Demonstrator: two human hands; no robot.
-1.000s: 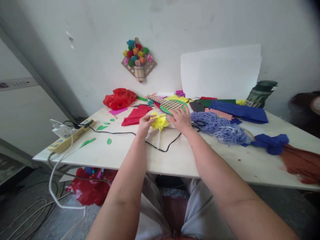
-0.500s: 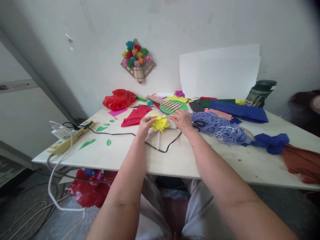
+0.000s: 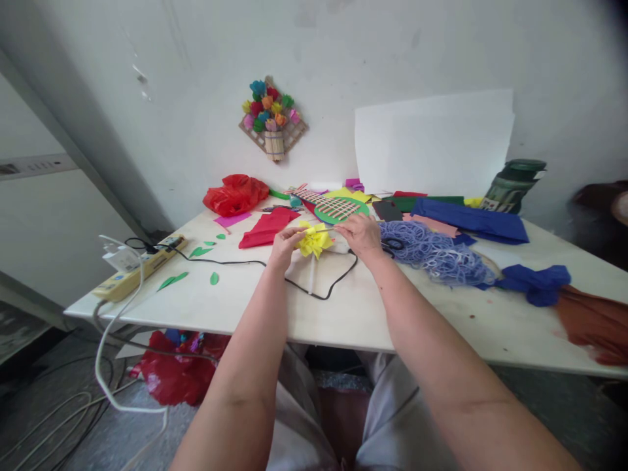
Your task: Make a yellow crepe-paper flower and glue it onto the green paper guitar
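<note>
My left hand point(image 3: 283, 245) pinches a yellow paper flower point(image 3: 314, 241) that sits on top of a white stick point(image 3: 311, 277) over the white table point(image 3: 343, 307). My right hand point(image 3: 362, 234) is closed on a thin strip that runs from the flower to its fingers; I cannot make out what the strip is. A black cable point(image 3: 338, 282) loops on the table under both hands. Just beyond the hands lies a green disc with woven pink strips point(image 3: 338, 209).
A pile of purple rubber bands point(image 3: 432, 248), blue cloth point(image 3: 534, 282), rust cloth point(image 3: 593, 320) and blue paper point(image 3: 471, 219) lie to the right. Red paper point(image 3: 265, 227), a red bag point(image 3: 234, 193), green leaf cut-outs point(image 3: 171, 280) and a power strip point(image 3: 137, 269) lie left. A flower craft point(image 3: 272, 121) hangs on the wall.
My right hand has drawn in from flat on the table to a pinch near the flower, pulling a thin strip. The left hand and flower have hardly moved.
</note>
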